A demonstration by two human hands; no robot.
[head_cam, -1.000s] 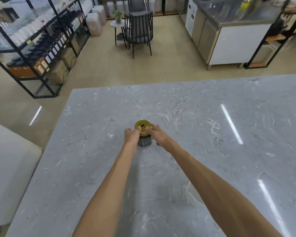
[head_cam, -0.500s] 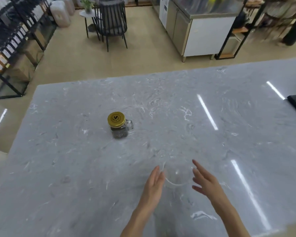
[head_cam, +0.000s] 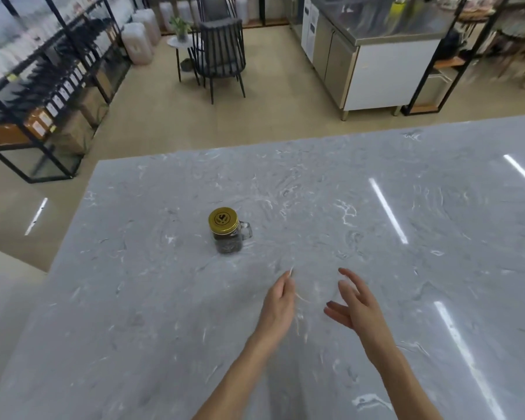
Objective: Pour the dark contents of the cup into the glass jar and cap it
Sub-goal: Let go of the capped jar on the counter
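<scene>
A small glass jar with a side handle stands upright on the grey marble table, left of centre. It holds dark contents, and a gold lid sits on top. Nearer to me, my left hand and my right hand hover over the table with fingers extended, palms facing each other. Between them shows the faint outline of a clear empty cup, hard to make out. I cannot tell if either hand touches it. Both hands are well apart from the jar.
The table's far edge runs behind the jar and its left edge lies close on the left. On the floor beyond stand a black chair, black shelving and a steel counter.
A second ago both hands were on the jar's lid. They let go and drew back toward me, then settled on either side of the clear cup. The jar stays capped.
</scene>
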